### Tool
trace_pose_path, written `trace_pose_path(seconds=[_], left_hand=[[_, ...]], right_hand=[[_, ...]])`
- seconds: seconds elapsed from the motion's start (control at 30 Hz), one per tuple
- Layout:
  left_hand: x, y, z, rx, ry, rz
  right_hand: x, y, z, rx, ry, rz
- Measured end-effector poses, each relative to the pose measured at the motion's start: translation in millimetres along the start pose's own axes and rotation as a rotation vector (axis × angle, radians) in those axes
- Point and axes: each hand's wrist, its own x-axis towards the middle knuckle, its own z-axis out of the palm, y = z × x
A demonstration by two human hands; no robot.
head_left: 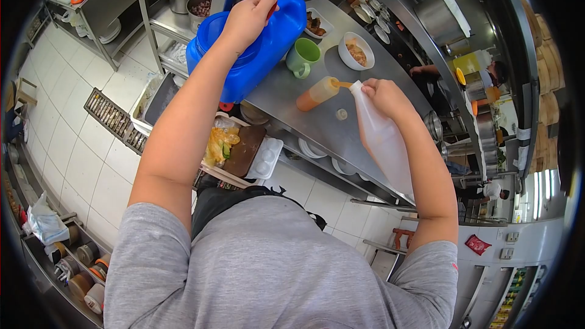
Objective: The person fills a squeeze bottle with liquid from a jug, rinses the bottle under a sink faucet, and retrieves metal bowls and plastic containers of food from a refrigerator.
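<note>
My right hand (pixel 382 96) grips a translucent white plastic bottle (pixel 385 140) near its neck, tilted. An orange streak, apparently liquid, joins its mouth to the top of a clear bottle (pixel 318 94), partly filled with orange liquid, on the steel table. A small clear cap (pixel 341 114) lies beside that bottle. My left hand (pixel 251 17) is closed over the top of a big blue jerrycan (pixel 247 73). A small dark red piece shows between its thumb and fingers; whether it also grips the can's handle is hidden. A green mug (pixel 303 58) stands between the can and the clear bottle.
A white bowl of food (pixel 356 50) and a dish of browned pieces (pixel 316 24) sit on the steel table (pixel 277 94). Below the can are a brown board (pixel 245 149) and a bag of yellow peppers or similar (pixel 217 145). Other people are at the right.
</note>
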Motion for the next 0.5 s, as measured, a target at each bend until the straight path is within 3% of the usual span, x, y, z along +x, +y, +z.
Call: trace_pose_path(seconds=[0.5], left_hand=[[2.1, -2.5, 0.5, -0.002, 0.006, 0.003]], right_hand=[[-3.0, -3.2, -4.4, -0.012, -0.020, 0.021]])
